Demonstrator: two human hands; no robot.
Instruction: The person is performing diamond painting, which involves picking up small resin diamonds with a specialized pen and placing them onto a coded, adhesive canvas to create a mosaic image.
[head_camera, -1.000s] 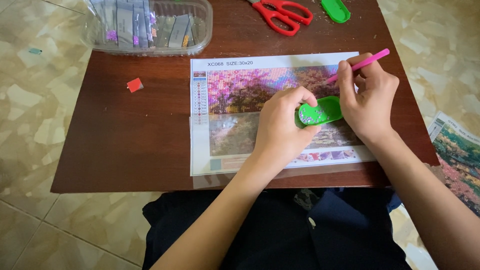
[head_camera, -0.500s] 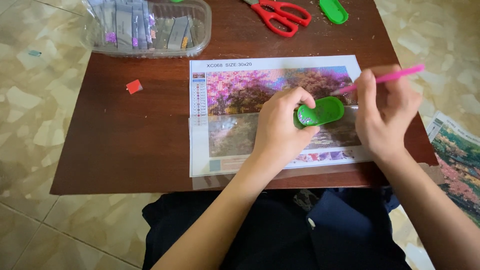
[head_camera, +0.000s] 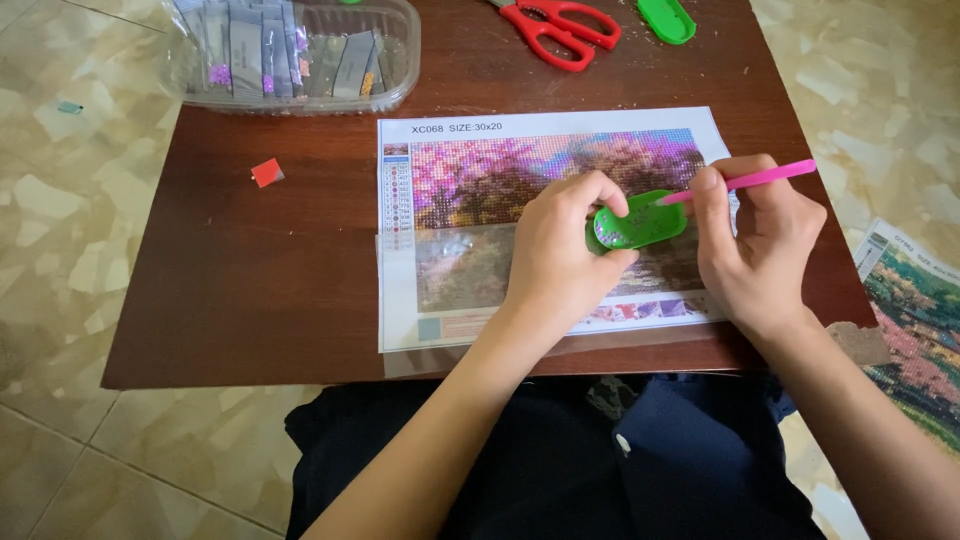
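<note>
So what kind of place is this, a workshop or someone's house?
Most likely a room in a home, used as a hobby corner. A small brown wooden table stands on a marble-patterned tile floor, with a bead picture canvas, red scissors and a clear tub of bead packets.

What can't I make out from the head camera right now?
- Pen tip: whether it touches the beads in the green tray is too small to tell.
- Picture sheet: its middle is hidden by the left hand and right hand.
- Scissors and clear box: cut off by the top edge.
- Second picture on the floor: cut off by the right edge.
</note>
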